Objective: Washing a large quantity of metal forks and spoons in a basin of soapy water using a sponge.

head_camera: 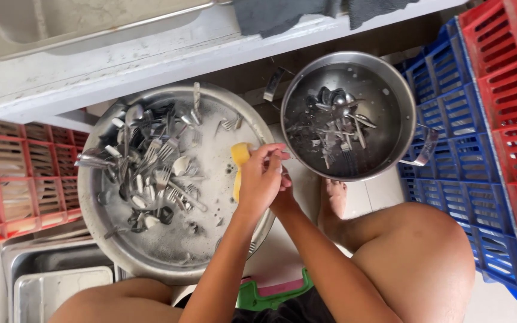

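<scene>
My left hand is closed around a yellow sponge above the right side of a wide steel basin. The basin holds soapy water and several forks and spoons, piled mostly on its left. My right hand lies pressed under and behind the left one. It is mostly hidden, and what it holds is not visible. To the right stands a steel pot with several pieces of cutlery lying in water.
A blue crate and a red crate stand at the right, an orange-red crate at the left. Steel trays lie at bottom left. A counter with a dark cloth runs along the top. My bare knees and a green stool are below.
</scene>
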